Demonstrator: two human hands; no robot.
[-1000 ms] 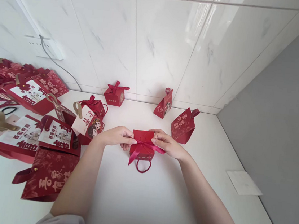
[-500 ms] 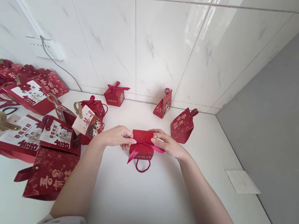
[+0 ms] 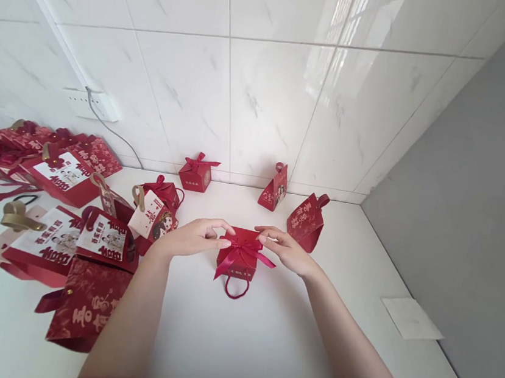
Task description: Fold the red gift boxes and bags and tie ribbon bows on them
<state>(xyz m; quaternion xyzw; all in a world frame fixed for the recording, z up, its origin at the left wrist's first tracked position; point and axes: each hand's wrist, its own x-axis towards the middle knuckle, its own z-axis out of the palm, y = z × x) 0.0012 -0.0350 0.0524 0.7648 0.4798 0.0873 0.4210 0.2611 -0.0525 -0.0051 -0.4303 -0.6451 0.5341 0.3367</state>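
A small red gift box (image 3: pixel 238 262) with a red ribbon bow (image 3: pixel 245 252) and a cord loop at its front stands on the white tabletop (image 3: pixel 233 346). My left hand (image 3: pixel 195 237) pinches the ribbon at the box's left top edge, thumb and forefinger together. My right hand (image 3: pixel 284 248) pinches the ribbon at the right top edge. Both hands touch the box from its two sides.
Flat red paper bags (image 3: pixel 85 309) and printed cards (image 3: pixel 103 237) lie piled at the left. A bowed red box (image 3: pixel 197 173) and two pointed red boxes (image 3: pixel 274 188) (image 3: pixel 307 220) stand near the tiled wall. A white paper (image 3: pixel 411 319) lies at the right by the grey wall.
The camera has tilted up a little, so everything sits lower in view. My fingers have shifted from gripping the box sides to pinching the ribbon ends on top.
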